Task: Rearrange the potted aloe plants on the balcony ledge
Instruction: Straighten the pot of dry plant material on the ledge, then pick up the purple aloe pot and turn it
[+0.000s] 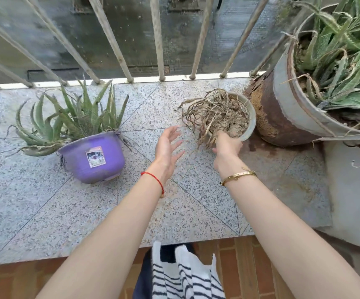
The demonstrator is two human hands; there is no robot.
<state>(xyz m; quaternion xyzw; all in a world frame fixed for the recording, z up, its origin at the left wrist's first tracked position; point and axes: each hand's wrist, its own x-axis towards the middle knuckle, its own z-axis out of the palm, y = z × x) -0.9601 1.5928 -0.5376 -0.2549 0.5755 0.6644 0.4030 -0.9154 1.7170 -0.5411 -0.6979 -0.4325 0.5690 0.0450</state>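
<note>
A purple pot (92, 158) with a green aloe stands on the left of the granite ledge (67, 212). A small pale pot (250, 124) holding a dried, brown plant sits right of centre. My right hand (226, 147) grips this pot's near rim, fingers curled into the dry leaves. My left hand (168, 147) hovers open just left of that pot, palm facing it, touching nothing. A big rusty metal pot (282, 108) with a large aloe leans at the far right, close against the small pot.
Metal railing bars (159, 39) rise along the ledge's far edge. Rust stains mark the stone beside the big pot. A grey wall (351, 190) borders the ledge on the right. Brick floor and striped clothing lie below the near edge.
</note>
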